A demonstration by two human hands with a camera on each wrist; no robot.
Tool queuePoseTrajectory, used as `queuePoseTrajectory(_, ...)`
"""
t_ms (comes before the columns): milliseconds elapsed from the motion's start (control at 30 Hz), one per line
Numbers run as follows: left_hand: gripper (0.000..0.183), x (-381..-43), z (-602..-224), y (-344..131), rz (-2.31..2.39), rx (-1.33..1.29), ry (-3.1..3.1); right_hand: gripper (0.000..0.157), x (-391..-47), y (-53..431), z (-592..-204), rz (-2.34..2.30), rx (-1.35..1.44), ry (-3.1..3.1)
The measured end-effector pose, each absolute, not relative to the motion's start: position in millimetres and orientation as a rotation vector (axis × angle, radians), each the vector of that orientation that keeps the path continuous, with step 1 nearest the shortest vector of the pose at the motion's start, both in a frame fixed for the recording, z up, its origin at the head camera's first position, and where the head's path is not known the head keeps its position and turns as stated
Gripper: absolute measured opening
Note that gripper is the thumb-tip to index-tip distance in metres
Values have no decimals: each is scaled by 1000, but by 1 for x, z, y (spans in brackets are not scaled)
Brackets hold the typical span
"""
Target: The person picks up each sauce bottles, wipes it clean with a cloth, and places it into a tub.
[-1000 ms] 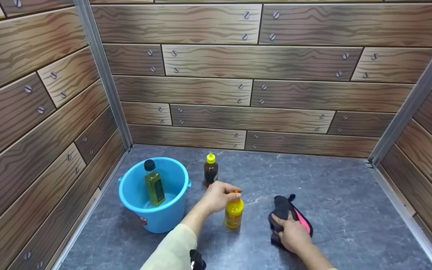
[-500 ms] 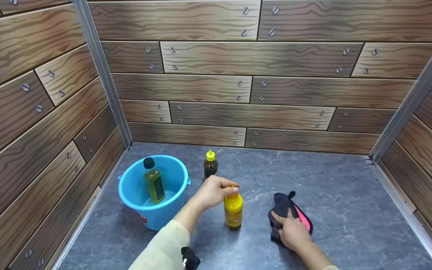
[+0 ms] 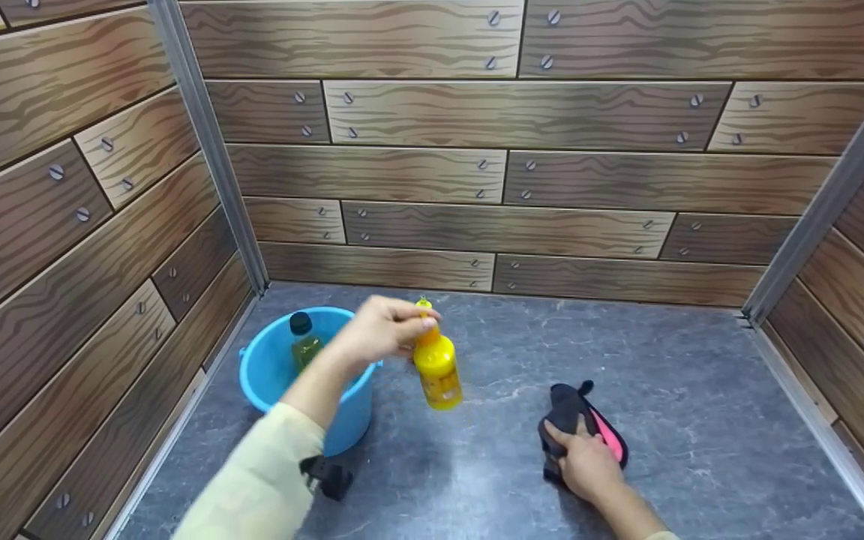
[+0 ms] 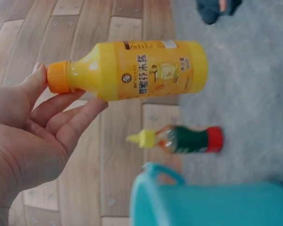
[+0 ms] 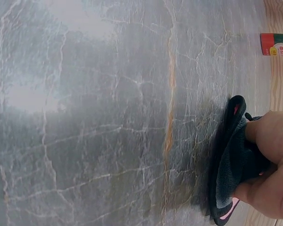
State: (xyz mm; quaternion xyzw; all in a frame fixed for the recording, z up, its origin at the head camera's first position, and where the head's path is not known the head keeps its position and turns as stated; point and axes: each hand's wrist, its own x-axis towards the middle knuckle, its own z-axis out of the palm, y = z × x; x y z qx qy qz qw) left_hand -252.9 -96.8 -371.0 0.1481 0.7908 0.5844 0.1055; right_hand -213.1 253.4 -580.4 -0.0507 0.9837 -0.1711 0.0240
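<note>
My left hand (image 3: 376, 330) pinches a yellow sauce bottle (image 3: 439, 371) by its orange cap, and the bottle hangs in the air, slightly tilted. In the left wrist view the label of the yellow bottle (image 4: 155, 70) faces the camera, with thumb and fingers around the orange cap (image 4: 59, 77). My right hand (image 3: 588, 465) grips a folded black fabric item (image 3: 565, 420) with a pink inner side, lying on the floor. In the right wrist view thumb and fingers pinch the black fabric (image 5: 236, 165); its exact kind does not show.
A blue bucket (image 3: 353, 431) stands at the left, holding a green oil bottle (image 3: 304, 345). Behind the left hand is a dark sauce bottle (image 4: 191, 139) with a yellow nozzle and red base, mostly hidden in the head view. Wood-patterned walls (image 3: 417, 112) enclose the grey marbled floor (image 3: 687, 390).
My left hand has lifted the yellow sauce bottle off the floor and carried it left toward the bucket. The right hand stays on the black fabric item.
</note>
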Motion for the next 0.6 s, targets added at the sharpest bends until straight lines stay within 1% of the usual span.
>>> queuePoseTrajectory(300,23,-255,-332,-135,1718,352,2438,59,-213,253,-580,-511,-157,3042)
queuePoseTrajectory(600,29,-256,-317,-173,1731,208,2570,60,-212,254,-583,-502,-199,3079)
